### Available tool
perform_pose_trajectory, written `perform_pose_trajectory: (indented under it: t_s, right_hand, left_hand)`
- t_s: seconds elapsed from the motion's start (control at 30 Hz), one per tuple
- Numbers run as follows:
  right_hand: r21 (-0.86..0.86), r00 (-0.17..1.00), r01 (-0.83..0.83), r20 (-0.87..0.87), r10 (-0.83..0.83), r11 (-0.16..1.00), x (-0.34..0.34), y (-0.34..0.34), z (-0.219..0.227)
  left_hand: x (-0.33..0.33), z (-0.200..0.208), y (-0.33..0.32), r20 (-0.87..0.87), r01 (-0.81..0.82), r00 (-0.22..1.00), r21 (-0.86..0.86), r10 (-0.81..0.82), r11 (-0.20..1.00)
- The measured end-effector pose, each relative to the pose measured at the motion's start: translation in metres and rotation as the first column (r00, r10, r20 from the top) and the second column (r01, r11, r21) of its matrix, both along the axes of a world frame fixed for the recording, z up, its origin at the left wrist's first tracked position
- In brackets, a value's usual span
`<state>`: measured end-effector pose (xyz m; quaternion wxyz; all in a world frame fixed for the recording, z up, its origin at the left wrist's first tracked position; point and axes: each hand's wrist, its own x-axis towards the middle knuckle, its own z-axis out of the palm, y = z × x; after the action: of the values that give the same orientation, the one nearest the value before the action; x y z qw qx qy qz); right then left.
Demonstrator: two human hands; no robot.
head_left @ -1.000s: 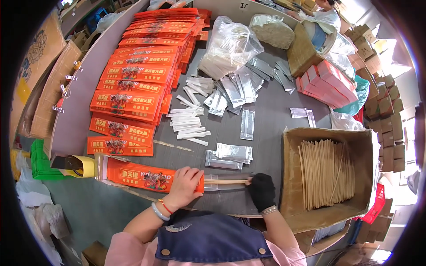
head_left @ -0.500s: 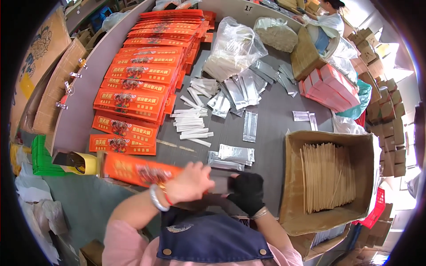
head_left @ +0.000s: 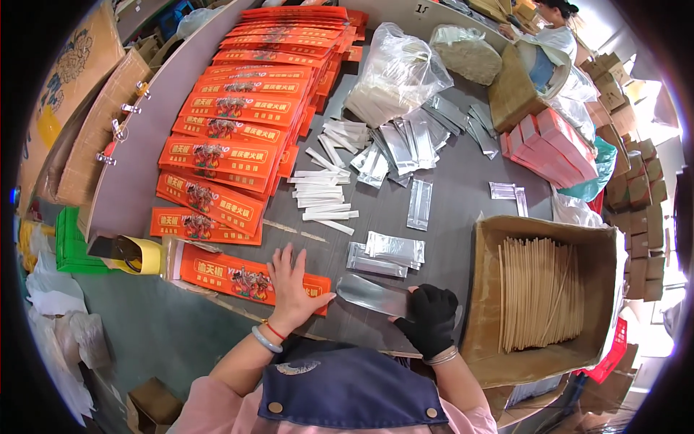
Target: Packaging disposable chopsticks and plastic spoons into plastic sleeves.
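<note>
My left hand (head_left: 290, 288) lies with its fingers spread on the right part of a printed red paper sleeve (head_left: 224, 272) near the table's front edge. The thumb points toward my right hand (head_left: 428, 318), which wears a black fingerless glove and is closed round the right end of a shiny, silvery flat strip (head_left: 372, 294). That strip has a rounded left end and lies low over the tabletop, just right of the red sleeve; its exact kind is unclear. Silver sachets (head_left: 387, 254) lie stacked just beyond it.
Rows of red sleeves (head_left: 231, 130) fill the left side. White paper-wrapped pieces (head_left: 322, 192) and silver packets (head_left: 405, 145) lie mid-table. A cardboard box (head_left: 473, 289) of chopsticks (head_left: 542, 296) stands right. A yellow tape roll (head_left: 148, 257) sits at the left edge. Another person (head_left: 557, 36) is far right.
My left hand has drawn back left and flattened onto the red sleeve, its fingers spreading. My right hand has shifted right and slightly down, and the silvery strip now shows clearly between the hands.
</note>
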<state>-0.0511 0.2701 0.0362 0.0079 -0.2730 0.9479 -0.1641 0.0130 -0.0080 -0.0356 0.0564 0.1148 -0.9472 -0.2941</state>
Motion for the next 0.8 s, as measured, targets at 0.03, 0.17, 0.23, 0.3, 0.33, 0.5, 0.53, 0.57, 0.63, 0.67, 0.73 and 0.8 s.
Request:
perform_pose_trajectory:
  t_s: [0.03,0.17,0.23,0.3,0.33,0.5,0.53,0.57,0.63,0.67,0.73,0.8]
  right_hand:
    - [0.009,1.0,-0.02,-0.002,0.02,1.0,-0.002,-0.001,0.001]
    - [0.079,0.991,-0.063,0.12,0.053,0.995,0.001,-0.001,-0.009]
    - [0.097,0.953,-0.119,0.29,0.087,0.988,0.003,-0.027,-0.025]
    - [-0.069,0.972,-0.177,0.145,0.185,0.982,0.011,-0.061,-0.052]
    - [-0.137,0.974,-0.157,0.144,0.176,0.978,0.011,-0.076,-0.056]
    - [-0.259,0.995,0.087,0.076,-0.07,0.962,-0.02,-0.016,-0.042]
    - [-0.26,0.97,0.213,-0.057,-0.235,0.942,-0.028,0.014,-0.045]
    - [-0.192,0.92,0.317,-0.174,-0.35,0.929,-0.033,0.052,-0.05]
    - [-0.197,0.744,0.607,-0.202,-0.637,0.77,-0.034,0.125,-0.06]
    - [-0.018,0.654,0.732,-0.266,-0.709,0.681,-0.029,0.156,-0.064]
    - [0.156,0.555,0.829,-0.341,-0.758,0.537,-0.024,0.186,-0.063]
    - [0.227,0.562,0.82,-0.144,-0.815,0.525,-0.022,0.197,-0.061]
  left_hand:
    - [0.0,-0.002,-0.003,0.0,-0.004,1.0,0.003,0.004,1.0]
    - [-0.001,-0.002,-0.007,0.012,0.036,0.999,0.041,-0.036,0.999]
    - [0.0,-0.001,-0.006,0.043,0.034,0.998,0.047,-0.036,0.998]
    - [-0.004,-0.002,-0.007,0.034,0.075,0.996,0.043,-0.076,0.996]
    - [-0.007,-0.001,-0.008,0.021,0.08,0.997,0.04,-0.081,0.996]
    - [-0.057,-0.012,-0.026,-0.241,0.113,0.967,0.09,-0.088,0.99]
    - [-0.077,-0.004,-0.024,-0.339,0.071,0.939,0.013,-0.062,0.997]
    - [-0.088,-0.002,-0.028,-0.344,0.071,0.937,0.011,-0.062,0.997]
    - [-0.106,-0.009,-0.041,-0.157,0.081,0.983,-0.125,-0.1,0.989]
    - [-0.111,-0.015,-0.047,-0.165,0.09,0.98,-0.124,-0.11,0.988]
    - [-0.116,-0.024,-0.054,-0.245,0.157,0.95,-0.156,-0.192,0.975]
    - [-0.117,-0.023,-0.055,-0.259,0.168,0.945,-0.133,-0.198,0.977]
